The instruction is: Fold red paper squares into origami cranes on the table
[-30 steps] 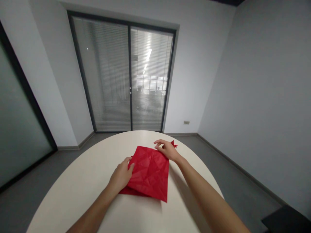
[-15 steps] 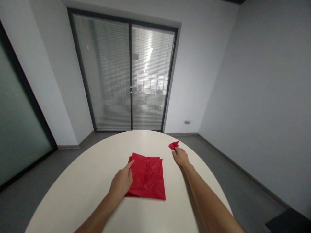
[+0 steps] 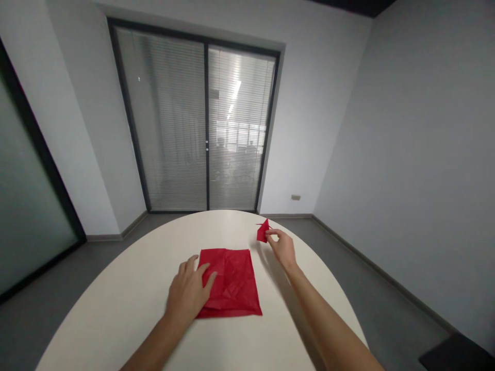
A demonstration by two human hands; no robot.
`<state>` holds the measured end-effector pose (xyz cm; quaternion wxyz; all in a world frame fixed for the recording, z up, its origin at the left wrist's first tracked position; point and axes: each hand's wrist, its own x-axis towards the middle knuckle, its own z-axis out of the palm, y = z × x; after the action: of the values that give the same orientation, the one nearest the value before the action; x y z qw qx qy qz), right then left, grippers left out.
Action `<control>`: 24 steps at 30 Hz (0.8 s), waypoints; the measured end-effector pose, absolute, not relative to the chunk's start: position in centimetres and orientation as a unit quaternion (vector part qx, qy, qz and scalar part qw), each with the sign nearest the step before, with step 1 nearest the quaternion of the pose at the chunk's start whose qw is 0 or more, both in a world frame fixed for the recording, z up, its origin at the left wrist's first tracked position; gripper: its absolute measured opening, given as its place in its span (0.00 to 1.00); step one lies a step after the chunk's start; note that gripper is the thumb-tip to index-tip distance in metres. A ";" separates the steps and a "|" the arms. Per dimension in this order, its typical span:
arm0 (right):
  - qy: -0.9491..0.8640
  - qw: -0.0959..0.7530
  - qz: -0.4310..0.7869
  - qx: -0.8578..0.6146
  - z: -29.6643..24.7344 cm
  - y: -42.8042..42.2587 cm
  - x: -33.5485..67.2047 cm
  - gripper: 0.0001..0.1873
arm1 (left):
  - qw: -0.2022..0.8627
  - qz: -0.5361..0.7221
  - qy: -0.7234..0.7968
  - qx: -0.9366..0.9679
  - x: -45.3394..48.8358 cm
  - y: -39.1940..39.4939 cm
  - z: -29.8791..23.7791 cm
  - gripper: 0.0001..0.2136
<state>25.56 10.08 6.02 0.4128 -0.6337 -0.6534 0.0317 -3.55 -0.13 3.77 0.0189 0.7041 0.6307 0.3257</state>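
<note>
Creased square sheets of red paper [image 3: 234,283] lie stacked at the middle of the white table. My left hand [image 3: 189,288] rests over the stack's left edge, fingers spread, thumb and fingertips on the paper. Past the stack's far right corner, my right hand [image 3: 283,248] pinches a small red origami crane [image 3: 263,232] between thumb and fingers. The crane is held just above the tabletop, its pointed tips sticking out; the pinched part is hidden by my fingertips.
The round white table [image 3: 143,288] has its curved far edge close beyond the crane. Behind it stand a dark-framed glass partition with blinds [image 3: 174,129] and grey-white walls. A dark object [image 3: 456,355] sits on the floor at lower right.
My right hand has lifted the crane off the table and brought it slightly left. My left hand has gone from a pointing finger to spread fingers; the stack's edges now line up more evenly.
</note>
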 end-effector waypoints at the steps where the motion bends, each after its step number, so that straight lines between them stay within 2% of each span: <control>1: -0.664 0.433 0.028 -0.609 6.7 9.1 24.5 0.11 | 0.038 0.359 0.610 0.706 -3.1 -0.2 3.9 0.15; 3: -0.701 0.503 0.033 -0.505 7.7 6.6 22.2 0.07 | 0.144 0.420 0.562 0.698 -2.1 -0.4 4.2 0.17; 4: -0.720 0.512 0.039 -0.467 8.1 5.2 21.0 0.08 | 0.215 0.447 0.544 0.677 -1.5 -0.6 4.2 0.19; 7: -0.771 0.497 0.018 -0.398 8.5 0.8 18.1 0.10 | 0.364 0.522 0.460 0.619 0.2 -1.5 4.3 0.27; 10: -0.803 0.487 0.041 -0.341 8.3 -2.0 16.7 0.09 | 0.442 0.542 0.392 0.598 1.4 -2.6 4.5 0.25; 14: -0.822 0.473 0.127 -0.290 7.6 -2.9 16.6 0.16 | 0.483 0.564 0.357 0.566 1.9 -3.0 4.9 0.20; 17: -0.821 0.449 0.211 -0.283 7.1 -2.8 16.9 0.23 | 0.494 0.559 0.381 0.546 1.8 -2.6 5.0 0.21; 24: -0.764 0.462 0.358 -0.273 6.3 -2.4 16.8 0.23 | 0.539 0.552 0.406 0.489 1.3 -2.5 4.3 0.20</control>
<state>16.79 -2.42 6.27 0.4619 -0.2734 -0.7641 0.3578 1.35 -2.55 4.33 0.5391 0.4893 0.4061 0.5524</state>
